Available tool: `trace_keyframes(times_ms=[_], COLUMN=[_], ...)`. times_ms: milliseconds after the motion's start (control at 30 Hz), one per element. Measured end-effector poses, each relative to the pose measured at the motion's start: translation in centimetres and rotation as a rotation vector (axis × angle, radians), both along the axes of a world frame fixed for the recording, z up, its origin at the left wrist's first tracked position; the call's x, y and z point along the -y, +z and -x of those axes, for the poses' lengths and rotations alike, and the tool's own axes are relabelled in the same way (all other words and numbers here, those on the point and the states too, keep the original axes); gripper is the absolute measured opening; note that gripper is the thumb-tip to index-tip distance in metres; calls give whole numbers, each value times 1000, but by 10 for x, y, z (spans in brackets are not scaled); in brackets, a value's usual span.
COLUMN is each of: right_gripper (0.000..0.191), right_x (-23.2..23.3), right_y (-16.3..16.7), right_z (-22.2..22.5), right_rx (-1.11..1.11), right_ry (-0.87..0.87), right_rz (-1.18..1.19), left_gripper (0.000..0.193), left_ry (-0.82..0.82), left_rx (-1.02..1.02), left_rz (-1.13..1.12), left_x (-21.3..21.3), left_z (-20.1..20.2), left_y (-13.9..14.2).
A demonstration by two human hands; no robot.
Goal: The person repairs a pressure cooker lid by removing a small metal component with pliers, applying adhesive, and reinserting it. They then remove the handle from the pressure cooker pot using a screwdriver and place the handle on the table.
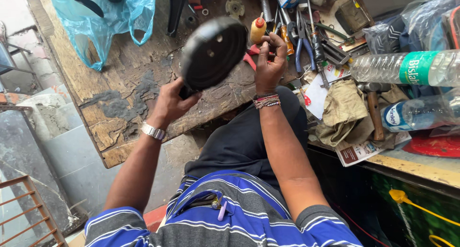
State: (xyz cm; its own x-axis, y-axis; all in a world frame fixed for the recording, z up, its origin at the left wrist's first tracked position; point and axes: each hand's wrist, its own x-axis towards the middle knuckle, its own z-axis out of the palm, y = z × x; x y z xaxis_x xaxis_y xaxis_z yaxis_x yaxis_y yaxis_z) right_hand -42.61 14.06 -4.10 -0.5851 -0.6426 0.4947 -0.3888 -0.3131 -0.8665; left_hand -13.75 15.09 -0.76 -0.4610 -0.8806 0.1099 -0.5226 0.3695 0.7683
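Outdoors, both hands' fingers grip a black round cover (211, 52) above the worn, cluttered wooden workbench (122, 96).

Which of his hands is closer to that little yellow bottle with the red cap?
The right hand. Its fingers reach up right beside the yellow bottle, nearly touching it. The left hand is lower and farther off, gripping the bottom edge of the black round cover.
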Motion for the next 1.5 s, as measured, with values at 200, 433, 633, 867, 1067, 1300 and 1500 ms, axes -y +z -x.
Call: trace_keyframes(times_ms=[200,433,633,867,1067,1300,1500], right_gripper=[16,23,20,15,22,21,20], right_x=[-42,-149,-268,-409,-493,-599,-683], right_y=[22,33,4,37,141,154,146], right_z=[-10,-18,4,62,89,71,71], right_rx=[-156,-527,-325,-324,-635,-667,-295], right_ry=[16,161,8,-521,-870,-1318,-1487], right_rz=[-130,-147,-288,-406,70,128,124], left_gripper=[37,46,40,27,34,25,21], left_ry=[85,73,237,-79,-860,-1534,-1753], left_rx=[-148,52,271,-192,-421,-582,-589], left_rz=[-318,-78,537,525,468,530,429], left_x=[2,17,-1,-74,-141,-232,-302], left_z=[16,14,10,84,186,277,313], left_y=[-40,-37,-9,21,72,153,195])
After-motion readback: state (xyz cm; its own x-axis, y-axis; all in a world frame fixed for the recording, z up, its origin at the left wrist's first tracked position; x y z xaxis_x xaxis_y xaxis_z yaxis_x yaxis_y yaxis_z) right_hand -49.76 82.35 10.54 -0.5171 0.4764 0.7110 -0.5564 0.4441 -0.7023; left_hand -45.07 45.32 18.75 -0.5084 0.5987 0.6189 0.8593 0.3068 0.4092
